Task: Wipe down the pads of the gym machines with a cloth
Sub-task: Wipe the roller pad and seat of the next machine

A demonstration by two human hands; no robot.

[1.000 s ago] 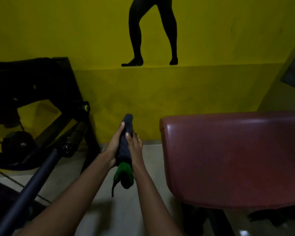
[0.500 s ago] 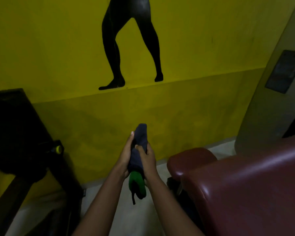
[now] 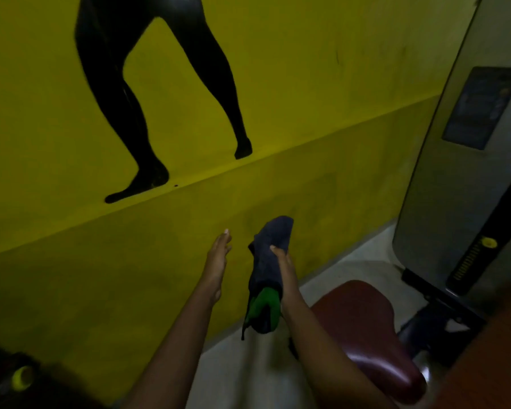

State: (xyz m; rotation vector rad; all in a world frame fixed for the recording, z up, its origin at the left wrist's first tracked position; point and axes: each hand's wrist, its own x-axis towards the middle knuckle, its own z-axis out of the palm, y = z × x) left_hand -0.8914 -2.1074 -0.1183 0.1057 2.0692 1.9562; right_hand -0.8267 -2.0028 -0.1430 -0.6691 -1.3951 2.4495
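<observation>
The right hand grasps a folded dark navy cloth with a green patch at its lower end, thumb across the front and fingers hidden behind it, so the bundle stands nearly upright in mid-air near the frame's centre. Held bunched this way, it makes a compact wad with a flat face ready to press on a surface. The left hand hangs just beside the cloth at about 9 o'clock from it, apart from it, fingers straight and relaxed, gripping nothing; it looks free to steady the body or brace a pad. The nearest target, a rounded maroon vinyl seat pad, sits at about 4 o'clock from the cloth, lower and close to the right forearm. A grey metal weight-stack housing with a black and yellow strip rises at 2 o'clock. A yellow wall bearing the black silhouette of 2 legs fills the background. Judging from this, wiping of this pad has not begun, and the next move calls for lowering the cloth onto the vinyl.
</observation>
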